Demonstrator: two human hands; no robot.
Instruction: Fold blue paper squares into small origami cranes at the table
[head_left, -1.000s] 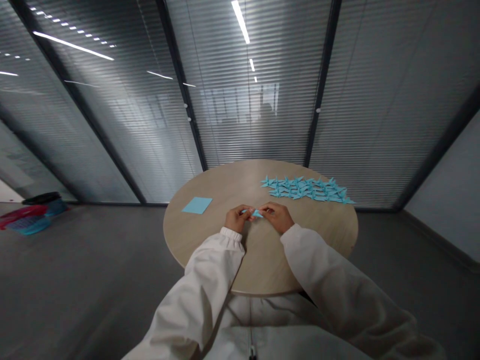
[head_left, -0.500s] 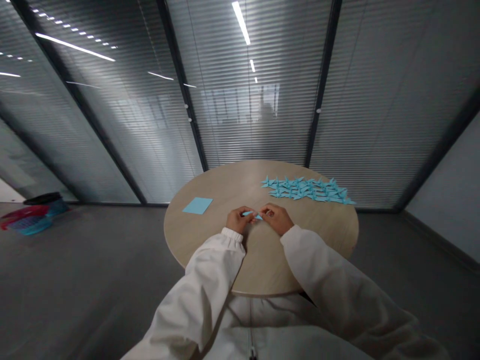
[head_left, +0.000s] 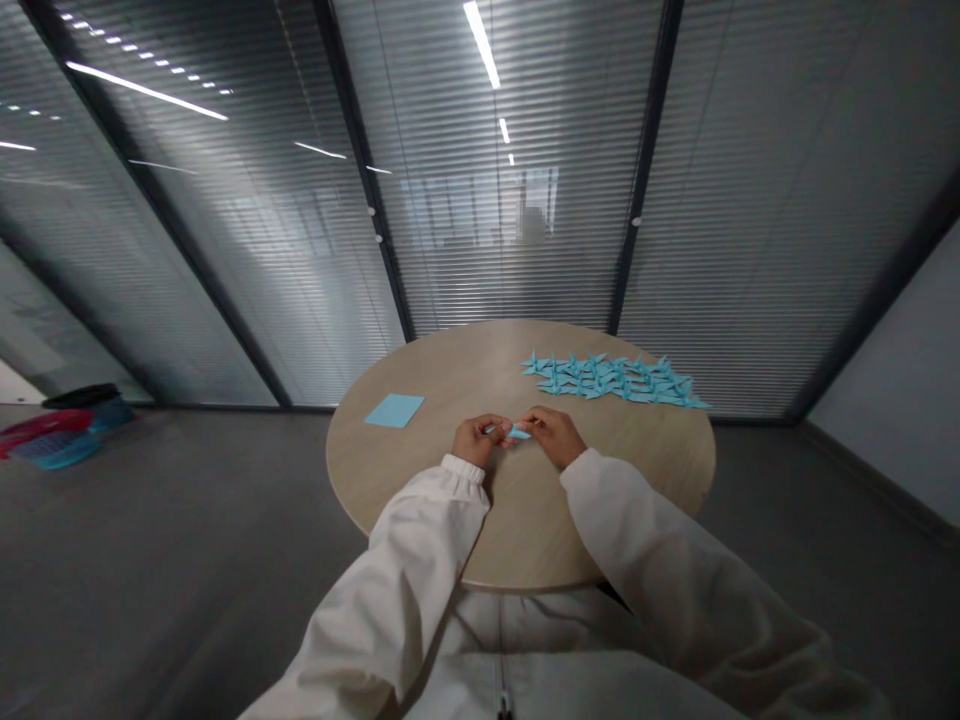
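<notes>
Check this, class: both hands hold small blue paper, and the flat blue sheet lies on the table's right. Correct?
Wrong side: the head view shows the flat blue sheet on the table's left. The left hand and right hand do hold small blue paper.

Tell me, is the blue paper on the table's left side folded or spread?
Spread: the blue paper lies flat on the table, four corners showing, apart from the left hand.

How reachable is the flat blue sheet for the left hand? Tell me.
Likely yes: the flat blue sheet lies on the table to the left of the left hand, with nothing visible between them; that hand holds a folded blue paper, which it may need to release first.
</notes>
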